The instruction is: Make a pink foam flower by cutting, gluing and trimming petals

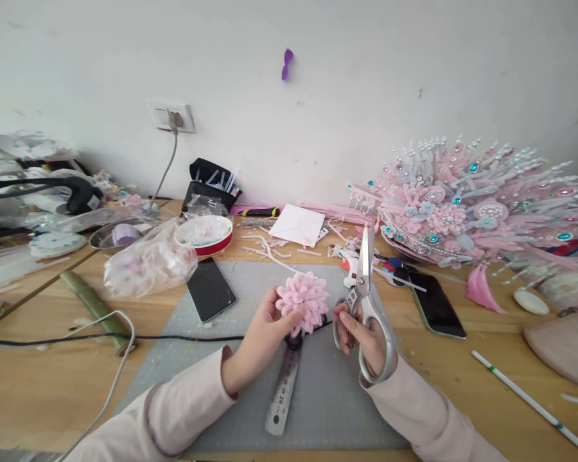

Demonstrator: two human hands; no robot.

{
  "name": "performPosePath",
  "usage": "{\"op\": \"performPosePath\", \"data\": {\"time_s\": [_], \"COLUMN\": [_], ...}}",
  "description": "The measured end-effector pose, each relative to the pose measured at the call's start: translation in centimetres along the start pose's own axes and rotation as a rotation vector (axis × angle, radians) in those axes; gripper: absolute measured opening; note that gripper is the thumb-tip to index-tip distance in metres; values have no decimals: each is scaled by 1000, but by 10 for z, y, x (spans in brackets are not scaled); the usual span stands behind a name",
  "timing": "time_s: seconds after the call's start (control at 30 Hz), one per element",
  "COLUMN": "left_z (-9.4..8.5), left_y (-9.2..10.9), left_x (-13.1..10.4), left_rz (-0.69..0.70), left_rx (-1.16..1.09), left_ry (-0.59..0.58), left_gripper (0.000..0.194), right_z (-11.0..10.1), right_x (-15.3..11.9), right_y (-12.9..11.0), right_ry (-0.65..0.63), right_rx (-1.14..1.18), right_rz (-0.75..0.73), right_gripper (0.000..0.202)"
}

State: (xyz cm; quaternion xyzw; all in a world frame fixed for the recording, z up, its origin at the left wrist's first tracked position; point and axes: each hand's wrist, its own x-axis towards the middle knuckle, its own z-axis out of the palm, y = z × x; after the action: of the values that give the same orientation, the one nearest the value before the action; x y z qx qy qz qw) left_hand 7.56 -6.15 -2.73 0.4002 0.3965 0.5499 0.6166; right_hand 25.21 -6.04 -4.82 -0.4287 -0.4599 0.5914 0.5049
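My left hand grips a fluffy pink flower with many looped petals, thumb across its front. In my right hand is a pair of scissors, silver-grey, held by the handles with the blades pointing up. The scissors are to the right of the flower and apart from it. Below the flower a metal ruler lies on the grey cutting mat; its upper end is hidden behind a dark object I cannot make out.
A black phone lies on the mat's left, another phone on the wood at right. A large pink beaded headdress stands back right. At back are a red-rimmed tub, a plastic bag and white paper. A black cable crosses the mat.
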Motion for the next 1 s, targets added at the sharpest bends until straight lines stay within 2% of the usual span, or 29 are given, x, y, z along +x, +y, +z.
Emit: {"op": "performPosePath", "data": {"time_s": [0.1, 0.27, 0.33, 0.4, 0.5, 0.6, 0.8, 0.9, 1.0], "left_z": [3, 5, 5, 4, 3, 0, -6, -7, -7], "left_y": [-3, -7, -8, -10, -9, -6, -5, -8, -8], "left_x": [-6, -11, -10, -8, -2, 7, 19, 20, 20], "left_rz": [-19, -72, -96, -109, -118, -106, -26, 13, 44], "left_rx": [60, 89, 82, 45, -73, -214, -315, -313, -310], "left_ry": [-59, -149, -170, -157, -72, 0, 92, 142, 174], "left_gripper": [29, 30, 29, 29, 31, 32, 30, 36, 42], "right_z": [1, -3, -6, -7, -7, -7, -8, -9, -11], "right_x": [1, 1, 2, 4, 7, 8, 8, 6, 4], "right_y": [-4, -4, -1, -1, -6, -15, -18, -17, -18], "right_ry": [52, -4, 10, 54, 113, 107, -19, -166, -373], "right_rx": [-37, -133, -143, -127, -41, 81, 247, 320, 412], "right_rz": [-12, 16, 3, -17, -21, 28, 159, 247, 385], "right_gripper": [33, 30, 28, 27, 30, 35, 46, 52, 50]}}
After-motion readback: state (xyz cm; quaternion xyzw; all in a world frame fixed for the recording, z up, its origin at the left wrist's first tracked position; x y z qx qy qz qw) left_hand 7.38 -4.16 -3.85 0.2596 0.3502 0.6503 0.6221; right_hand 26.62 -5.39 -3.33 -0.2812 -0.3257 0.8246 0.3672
